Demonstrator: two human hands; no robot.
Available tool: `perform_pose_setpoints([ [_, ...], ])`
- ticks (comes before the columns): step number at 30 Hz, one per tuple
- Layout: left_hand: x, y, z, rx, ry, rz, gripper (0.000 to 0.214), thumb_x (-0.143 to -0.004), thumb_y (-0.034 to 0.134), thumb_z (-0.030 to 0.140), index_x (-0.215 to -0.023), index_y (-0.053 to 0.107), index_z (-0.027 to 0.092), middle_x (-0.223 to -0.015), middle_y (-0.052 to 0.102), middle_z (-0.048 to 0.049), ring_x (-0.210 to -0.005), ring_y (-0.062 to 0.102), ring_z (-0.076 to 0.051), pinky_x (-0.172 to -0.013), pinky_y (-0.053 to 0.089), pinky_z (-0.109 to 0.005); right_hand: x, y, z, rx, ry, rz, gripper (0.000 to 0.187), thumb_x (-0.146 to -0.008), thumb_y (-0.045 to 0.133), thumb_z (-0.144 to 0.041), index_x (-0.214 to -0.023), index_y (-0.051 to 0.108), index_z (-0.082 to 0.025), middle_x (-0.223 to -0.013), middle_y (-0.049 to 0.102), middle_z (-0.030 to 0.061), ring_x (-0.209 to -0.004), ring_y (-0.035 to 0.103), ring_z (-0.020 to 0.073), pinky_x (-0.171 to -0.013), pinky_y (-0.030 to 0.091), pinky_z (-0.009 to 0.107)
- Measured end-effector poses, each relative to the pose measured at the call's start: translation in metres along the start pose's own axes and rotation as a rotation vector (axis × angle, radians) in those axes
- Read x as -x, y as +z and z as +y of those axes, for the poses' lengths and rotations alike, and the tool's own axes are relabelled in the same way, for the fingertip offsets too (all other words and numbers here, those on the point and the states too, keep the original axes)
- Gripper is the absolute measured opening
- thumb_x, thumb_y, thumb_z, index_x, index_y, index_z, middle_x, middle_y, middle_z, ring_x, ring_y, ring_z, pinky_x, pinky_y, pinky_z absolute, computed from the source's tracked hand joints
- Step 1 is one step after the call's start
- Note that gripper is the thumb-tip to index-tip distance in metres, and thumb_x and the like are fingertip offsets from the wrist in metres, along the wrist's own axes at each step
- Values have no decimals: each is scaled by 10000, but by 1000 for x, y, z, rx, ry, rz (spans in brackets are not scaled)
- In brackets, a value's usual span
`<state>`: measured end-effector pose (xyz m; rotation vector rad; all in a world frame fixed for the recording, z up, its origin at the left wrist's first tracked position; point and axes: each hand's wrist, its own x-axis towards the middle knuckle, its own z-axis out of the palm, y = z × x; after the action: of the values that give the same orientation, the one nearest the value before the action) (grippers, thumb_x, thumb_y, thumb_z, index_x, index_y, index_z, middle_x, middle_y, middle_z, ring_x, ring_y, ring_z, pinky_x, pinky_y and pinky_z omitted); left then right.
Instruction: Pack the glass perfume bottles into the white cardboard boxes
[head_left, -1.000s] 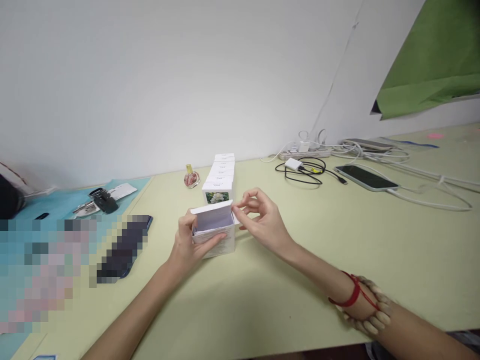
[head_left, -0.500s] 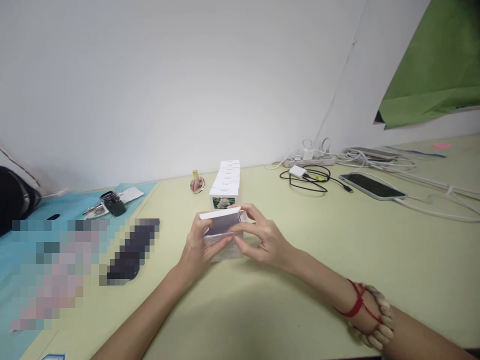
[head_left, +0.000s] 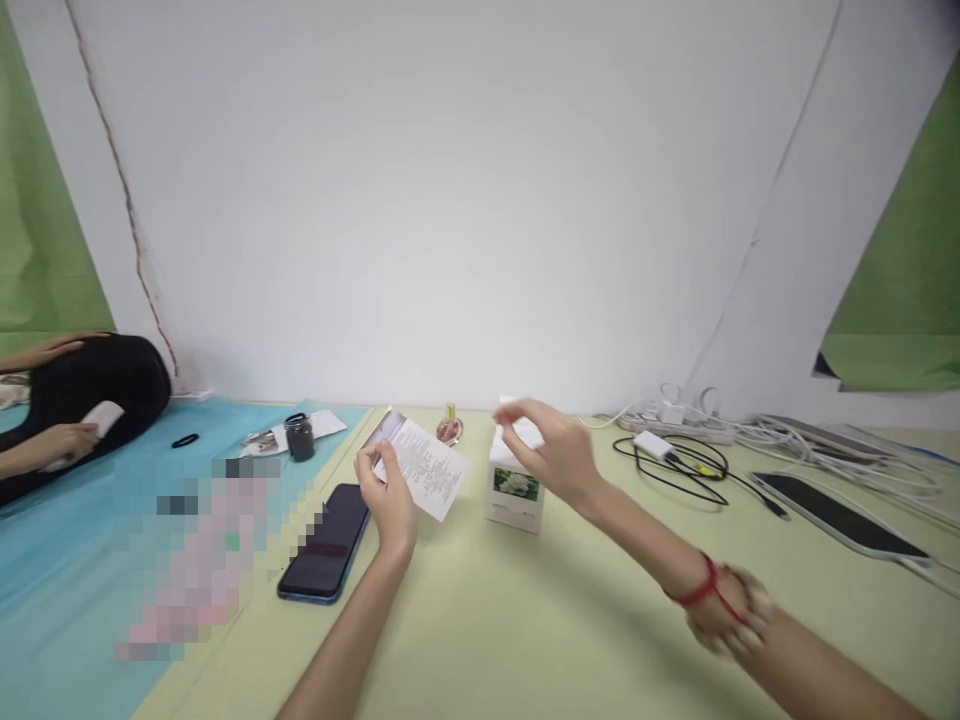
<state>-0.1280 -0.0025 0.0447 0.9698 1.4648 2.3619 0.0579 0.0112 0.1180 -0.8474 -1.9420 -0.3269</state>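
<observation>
Printed box, one, in the left hand; right hand at the flower box

Item: printed box (head_left: 427, 465), white, lines of small text on the face toward my camera. Position: raised and tilted over the tabletop (head_left: 480, 650), left of centre, its upper left end in my left hand (head_left: 388, 500). Fingers of that hand: bent and closed on the box, gripping it near its end.

Item: flower box (head_left: 516, 485), white, upright on the tabletop, a picture of white blossom on its front. My right hand (head_left: 551, 455) overlaps its upper right part in view. Fingers of that hand: curled, blurred; I cannot tell whether they are pinched or parted, nor whether they touch the box. On the wrist: red band (head_left: 703, 585) and bead bracelet (head_left: 731, 620).

Item: bottle (head_left: 449, 431), small, yellow cap, behind the printed box.

Item: dark phone (head_left: 326, 545), lying flat, near and left of my left hand.

Right lot: black cable (head_left: 716, 492), looped, with white adapter (head_left: 654, 446); second phone (head_left: 836, 513), lying flat; power strip (head_left: 705, 432) by the wall (head_left: 480, 200).

Left lot: blue sheet (head_left: 75, 570) bearing a dark jar (head_left: 299, 438) and a black ring (head_left: 185, 440); beyond, a co-worker's hand (head_left: 67, 443) grips a white object (head_left: 104, 417).
</observation>
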Motion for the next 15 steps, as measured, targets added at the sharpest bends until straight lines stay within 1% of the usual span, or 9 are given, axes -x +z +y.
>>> perform_pose_setpoints([
  [2,-12,-2,1,64,-95,68,330,-791,442,511,-769,467,183,-756,501,15,-737,491,-114,-700,399,-237,-40,31,3,67,25,-241,258,-792,479,-149,-1019,544,-254,-961,617,0,-820,600,133,-693,454,250],
  [4,-19,-4,1,100,-137,105,337,-777,456,519,-746,471,183,-751,514,17,-741,494,-114,-707,399,-241,-68,69,12,191,40,-482,457,-733,532,-98,-1165,478,-235,-1119,550,65,-882,591,166,-736,455,286],
  [6,-23,-5,1,116,-151,131,339,-767,470,519,-733,479,182,-771,533,11,-766,504,-118,-729,402,-248,-82,104,24,301,55,-745,711,-631,632,-57,-1280,391,-220,-1282,423,143,-1035,536,236,-814,438,349],
  [7,-24,-6,1,125,-159,140,339,-765,474,520,-734,483,182,-791,545,6,-780,510,-121,-736,406,-251,-85,119,31,361,94,-832,798,-574,666,-24,-1294,384,-224,-1326,374,164,-1113,483,285,-838,425,395],
  [8,-25,-6,2,136,-177,146,342,-763,475,524,-735,483,183,-805,553,1,-784,516,-122,-731,412,-251,-86,132,37,378,116,-861,822,-523,683,9,-1271,424,-214,-1327,374,182,-1147,449,327,-836,420,437],
  [9,-26,-7,3,152,-200,141,346,-762,473,529,-737,480,184,-811,558,-4,-779,523,-123,-716,421,-250,-87,141,42,384,127,-880,794,-500,685,30,-1228,479,-210,-1301,413,181,-1150,445,340,-830,420,453],
  [10,-26,-8,5,173,-228,132,349,-762,470,535,-742,474,187,-816,563,-8,-770,531,-124,-694,430,-247,-88,148,46,373,127,-888,731,-493,678,45,-1166,539,-204,-1249,474,170,-1123,475,328,-822,427,441],
  [12,-26,-9,10,212,-277,103,354,-761,468,547,-754,459,194,-814,566,-12,-749,545,-123,-656,445,-240,-90,156,52,328,106,-888,541,-495,671,45,-990,644,-173,-1077,598,139,-993,570,274,-784,452,366],
  [15,-23,-11,19,255,-301,65,354,-764,463,554,-764,435,201,-800,565,-14,-718,559,-118,-627,463,-234,-94,157,55,245,67,-855,264,-491,714,-28,-732,685,-132,-821,664,105,-782,630,212,-688,463,276],
])
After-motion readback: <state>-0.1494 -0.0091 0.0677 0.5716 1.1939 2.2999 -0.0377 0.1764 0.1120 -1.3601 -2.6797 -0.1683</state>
